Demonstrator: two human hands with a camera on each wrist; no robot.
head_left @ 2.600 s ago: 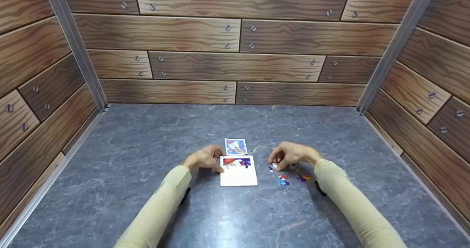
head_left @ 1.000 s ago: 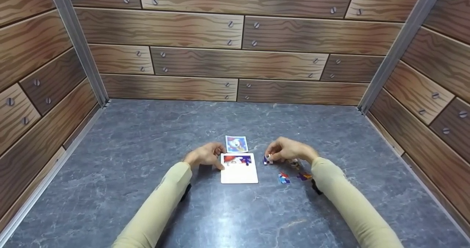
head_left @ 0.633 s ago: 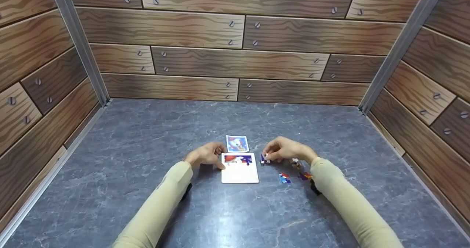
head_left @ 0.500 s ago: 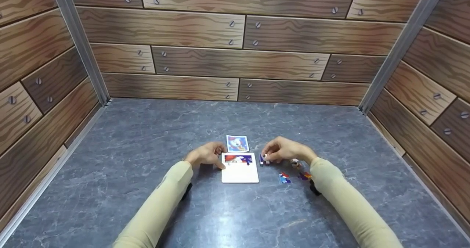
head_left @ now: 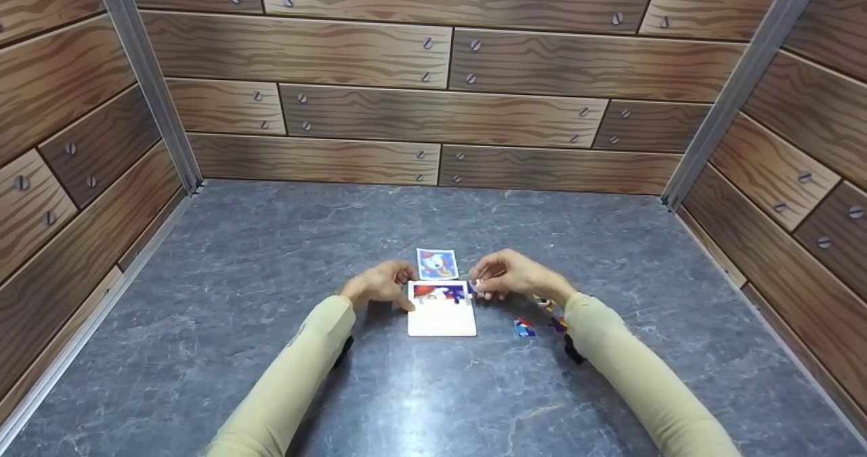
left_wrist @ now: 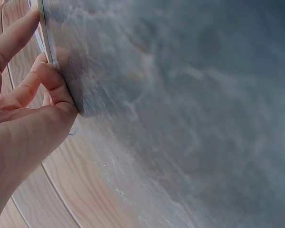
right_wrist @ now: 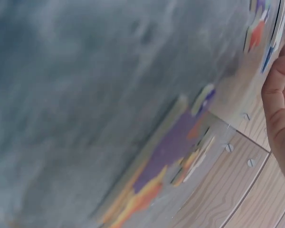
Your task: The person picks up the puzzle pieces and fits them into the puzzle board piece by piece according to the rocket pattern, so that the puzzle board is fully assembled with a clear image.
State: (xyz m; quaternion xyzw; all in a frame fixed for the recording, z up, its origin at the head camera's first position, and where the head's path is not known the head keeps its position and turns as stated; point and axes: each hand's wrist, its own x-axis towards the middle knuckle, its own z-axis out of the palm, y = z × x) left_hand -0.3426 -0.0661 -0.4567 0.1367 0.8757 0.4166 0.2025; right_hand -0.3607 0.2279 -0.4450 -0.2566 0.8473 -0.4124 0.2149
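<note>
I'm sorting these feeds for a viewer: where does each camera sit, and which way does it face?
Head: on the person's head, facing forward and down at the puzzle board; both sleeves, the left hand and the right hand show.
Left wrist: on the left wrist, looking along the tabletop, tilted, past the board's edge; part of the left hand shows at picture left.
Right wrist: on the right wrist, looking, tilted, across loose puzzle pieces; part of the right hand shows at picture right.
Shared: head and right wrist both show those pieces and the right hand.
</note>
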